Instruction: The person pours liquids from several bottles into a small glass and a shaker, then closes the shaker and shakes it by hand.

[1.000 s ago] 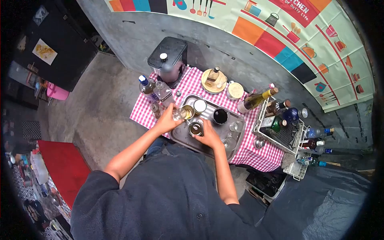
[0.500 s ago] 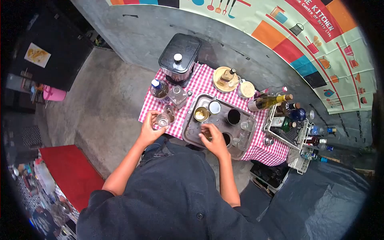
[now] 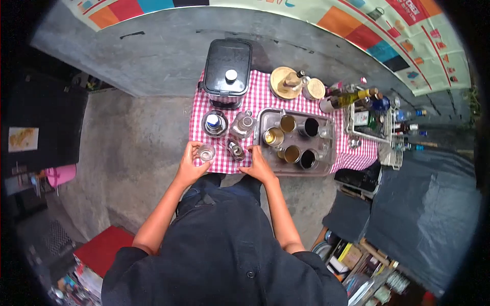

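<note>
Left hand point(image 3: 190, 166) closes its grip around a small clear drinking glass point(image 3: 206, 152), upright on the red-checked table point(image 3: 255, 99), left of the grey metal tray point(image 3: 332, 153). Right hand point(image 3: 259, 167) rests open at the tray's near-left corner, holding nothing, farther from the glass.

small clear glass point(image 3: 206, 152), upright on the checked cloth's near-left corner, in left-hand fingers

From my metal tray point(image 3: 265, 118), the black lidded box point(image 3: 227, 66) sits up-left, the round wooden board point(image 3: 284, 82) just above, the wire rack of bottles point(image 3: 367, 122) right, the red stool point(image 3: 104, 245) far lower-left.
</note>
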Demonstrator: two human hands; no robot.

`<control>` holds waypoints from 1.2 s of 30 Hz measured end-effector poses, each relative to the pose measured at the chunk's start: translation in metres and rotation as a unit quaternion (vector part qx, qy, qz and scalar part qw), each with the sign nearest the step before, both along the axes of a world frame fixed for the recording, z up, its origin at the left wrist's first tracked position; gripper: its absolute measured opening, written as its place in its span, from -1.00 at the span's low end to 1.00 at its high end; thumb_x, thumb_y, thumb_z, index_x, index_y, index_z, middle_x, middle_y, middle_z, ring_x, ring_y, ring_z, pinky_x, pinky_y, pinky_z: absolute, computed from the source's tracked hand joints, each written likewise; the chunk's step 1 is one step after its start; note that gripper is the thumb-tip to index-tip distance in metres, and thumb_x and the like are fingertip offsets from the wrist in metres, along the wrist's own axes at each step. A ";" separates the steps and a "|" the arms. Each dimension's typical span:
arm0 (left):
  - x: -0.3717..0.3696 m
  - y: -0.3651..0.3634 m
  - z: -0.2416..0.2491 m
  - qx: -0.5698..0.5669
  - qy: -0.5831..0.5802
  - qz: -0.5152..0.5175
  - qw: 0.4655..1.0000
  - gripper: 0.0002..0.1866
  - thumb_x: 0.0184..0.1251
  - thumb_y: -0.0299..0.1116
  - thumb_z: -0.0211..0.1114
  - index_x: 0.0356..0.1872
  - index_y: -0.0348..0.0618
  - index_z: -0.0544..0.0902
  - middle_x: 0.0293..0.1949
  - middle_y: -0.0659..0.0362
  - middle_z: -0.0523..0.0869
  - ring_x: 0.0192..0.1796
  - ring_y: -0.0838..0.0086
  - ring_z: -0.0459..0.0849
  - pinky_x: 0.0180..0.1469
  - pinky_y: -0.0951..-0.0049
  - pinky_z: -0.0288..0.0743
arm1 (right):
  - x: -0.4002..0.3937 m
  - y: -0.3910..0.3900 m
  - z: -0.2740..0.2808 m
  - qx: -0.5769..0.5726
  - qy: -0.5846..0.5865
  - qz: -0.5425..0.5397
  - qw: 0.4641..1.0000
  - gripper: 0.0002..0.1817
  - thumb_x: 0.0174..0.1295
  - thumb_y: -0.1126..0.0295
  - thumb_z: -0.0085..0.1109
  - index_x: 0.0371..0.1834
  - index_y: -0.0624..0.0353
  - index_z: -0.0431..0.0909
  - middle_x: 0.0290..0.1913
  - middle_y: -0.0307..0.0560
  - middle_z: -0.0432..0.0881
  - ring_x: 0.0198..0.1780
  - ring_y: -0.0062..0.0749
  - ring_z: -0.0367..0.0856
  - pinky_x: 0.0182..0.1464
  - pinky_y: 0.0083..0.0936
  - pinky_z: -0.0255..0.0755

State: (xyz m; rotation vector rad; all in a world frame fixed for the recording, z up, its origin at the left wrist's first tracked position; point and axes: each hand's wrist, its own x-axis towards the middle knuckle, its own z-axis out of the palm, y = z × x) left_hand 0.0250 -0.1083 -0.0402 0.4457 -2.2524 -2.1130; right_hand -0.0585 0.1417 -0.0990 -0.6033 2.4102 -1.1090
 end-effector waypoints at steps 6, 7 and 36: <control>-0.008 -0.034 0.001 -0.046 0.001 -0.087 0.995 -0.43 0.11 -0.46 0.47 0.10 -0.17 0.34 -0.03 0.08 0.60 0.05 0.44 0.62 0.12 0.38 0.48 | 0.015 -0.027 -0.026 -0.011 0.012 -0.105 0.994 -0.22 -0.13 0.31 0.52 0.16 0.27 0.30 0.12 0.20 0.44 0.19 0.12 0.48 0.16 -0.18 0.41; -0.008 -0.039 0.001 -0.044 0.003 -0.094 0.995 -0.43 0.11 -0.47 0.46 0.11 -0.18 0.34 -0.03 0.08 0.60 0.07 0.42 0.62 0.13 0.37 0.48 | 0.016 -0.030 -0.029 -0.009 0.001 -0.120 0.993 -0.28 -0.12 0.34 0.49 0.13 0.25 0.32 0.08 0.19 0.48 0.15 0.13 0.50 0.13 -0.18 0.43; -0.022 -0.048 0.003 0.066 0.064 -0.125 0.988 -0.42 0.11 -0.64 0.40 0.12 -0.22 0.30 0.00 0.06 0.57 0.09 0.42 0.60 0.17 0.41 0.48 | 0.043 -0.044 -0.047 -0.093 0.083 -0.278 0.953 -0.58 -0.10 0.31 0.51 -0.15 0.23 0.64 -0.17 0.00 0.62 -0.10 -0.11 0.65 -0.02 -0.32 0.51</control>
